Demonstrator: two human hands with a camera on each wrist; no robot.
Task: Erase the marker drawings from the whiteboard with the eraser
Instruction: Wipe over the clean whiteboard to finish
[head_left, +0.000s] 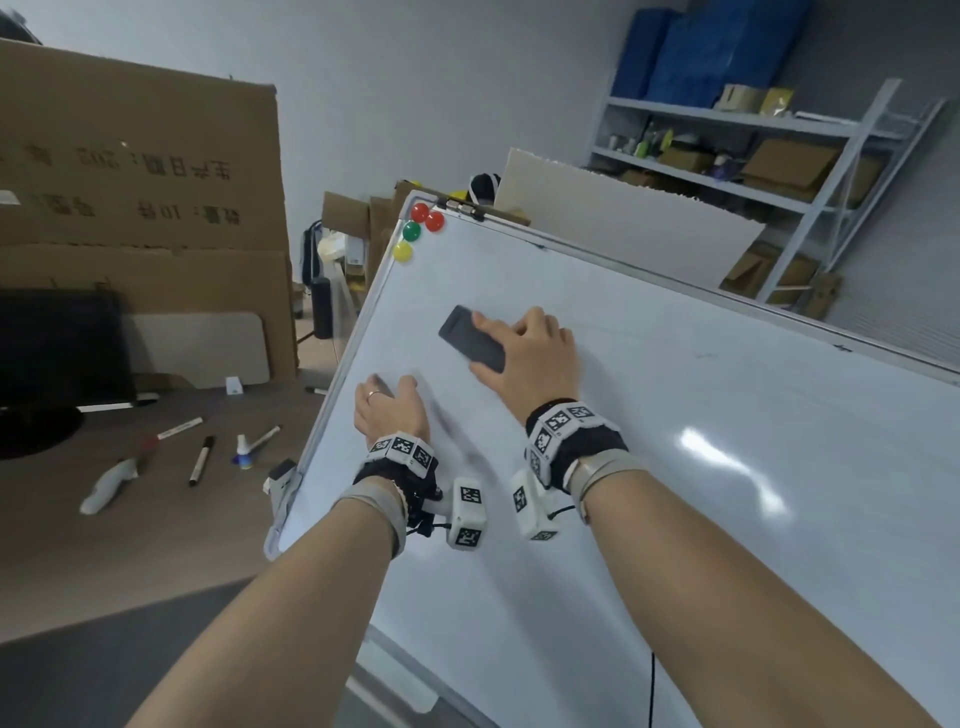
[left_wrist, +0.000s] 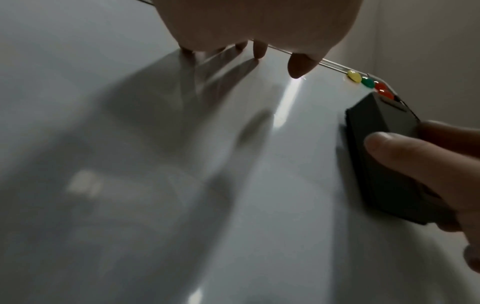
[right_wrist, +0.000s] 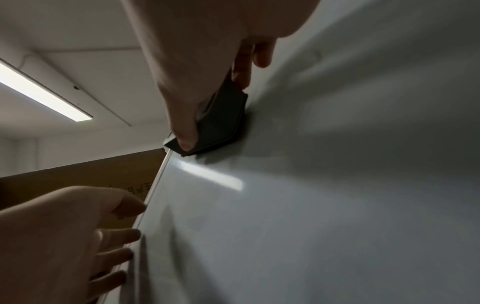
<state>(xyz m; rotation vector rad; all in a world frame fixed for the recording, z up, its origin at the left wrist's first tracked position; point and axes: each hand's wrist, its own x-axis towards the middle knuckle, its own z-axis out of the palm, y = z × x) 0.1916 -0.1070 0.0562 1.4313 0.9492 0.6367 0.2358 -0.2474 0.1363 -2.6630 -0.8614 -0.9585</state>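
The whiteboard (head_left: 675, 467) fills the middle and right of the head view, tilted, and its surface looks almost blank, with only faint smudges. My right hand (head_left: 530, 345) grips a dark grey eraser (head_left: 470, 338) and presses it flat on the upper left part of the board. The right wrist view shows the eraser (right_wrist: 221, 123) pinched between thumb and fingers. The left wrist view has the eraser (left_wrist: 384, 160) at its right edge. My left hand (head_left: 387, 405) rests on the board near its left edge, fingers spread and straight, fingertips (left_wrist: 259, 49) touching the surface.
Red, green and yellow magnets (head_left: 415, 231) sit at the board's top left corner. A table on the left holds several markers (head_left: 200, 460) and a small bottle (head_left: 244, 449). Large cardboard boxes (head_left: 135, 208) stand behind it. A metal shelf (head_left: 753, 156) stands at the back right.
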